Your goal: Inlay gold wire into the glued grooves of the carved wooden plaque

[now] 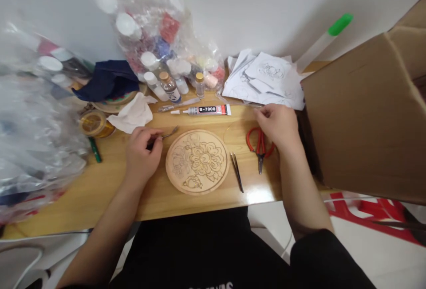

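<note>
My left hand [143,150] is closed around a thin metal tool with a flattened tip [171,132], left of the wooden disc. The round wooden disc [176,182] lies flat on the table, bearing a flower drawing partly outlined in gold wire. My right hand [278,125] is pinched at the edge of the papers, above the red-handled pliers [260,152]; whatever its fingertips hold is too small to make out. A fine gold wire [225,134] curves over the table between the disc and that hand. Dark tweezers [237,171] rest right of the disc.
A B-7000 glue tube [209,110] lies behind the disc. Further back stand small bottles [169,86] and a plastic bag of supplies [159,36]. Drawn papers [266,78] and a cardboard box [362,116] are on the right. A wire spool [93,123] and tissue [133,114] sit left.
</note>
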`<action>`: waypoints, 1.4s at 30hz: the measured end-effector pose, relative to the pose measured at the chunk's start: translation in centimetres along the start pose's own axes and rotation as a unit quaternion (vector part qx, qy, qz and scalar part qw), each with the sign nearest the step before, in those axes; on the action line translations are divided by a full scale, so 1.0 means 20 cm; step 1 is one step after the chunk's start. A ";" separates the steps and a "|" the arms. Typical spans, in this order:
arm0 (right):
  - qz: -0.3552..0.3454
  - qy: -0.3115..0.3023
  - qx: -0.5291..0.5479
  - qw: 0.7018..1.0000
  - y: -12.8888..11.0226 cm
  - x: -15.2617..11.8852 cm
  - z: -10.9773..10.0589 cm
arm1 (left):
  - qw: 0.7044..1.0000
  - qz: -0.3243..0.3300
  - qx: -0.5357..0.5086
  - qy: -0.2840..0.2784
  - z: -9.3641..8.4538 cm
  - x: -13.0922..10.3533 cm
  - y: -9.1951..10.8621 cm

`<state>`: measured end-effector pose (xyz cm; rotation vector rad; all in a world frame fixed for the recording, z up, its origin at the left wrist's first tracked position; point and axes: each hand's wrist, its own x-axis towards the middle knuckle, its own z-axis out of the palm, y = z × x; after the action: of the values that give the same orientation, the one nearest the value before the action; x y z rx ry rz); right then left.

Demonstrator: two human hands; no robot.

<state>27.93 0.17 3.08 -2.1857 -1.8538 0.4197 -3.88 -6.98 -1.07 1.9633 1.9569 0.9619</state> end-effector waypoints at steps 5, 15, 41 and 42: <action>0.057 -0.078 -0.086 0.992 0.01 -0.01 -0.07 | 1.000 0.007 0.012 0.009 0.01 0.00 0.01; 0.045 -0.168 -0.181 0.968 -0.03 -0.09 -0.14 | 0.999 0.024 0.028 0.019 0.03 0.00 0.00; 0.097 -0.147 -0.174 0.969 -0.06 -0.07 -0.10 | 0.999 0.019 0.034 0.005 0.03 0.01 0.00; 0.094 -0.153 -0.173 0.968 -0.06 -0.07 -0.10 | 0.999 0.017 0.032 0.006 0.03 0.01 0.00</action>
<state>27.37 -1.04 5.54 -2.6749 -2.0061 0.5306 -3.61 -6.69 -1.51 2.0367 1.9909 0.9317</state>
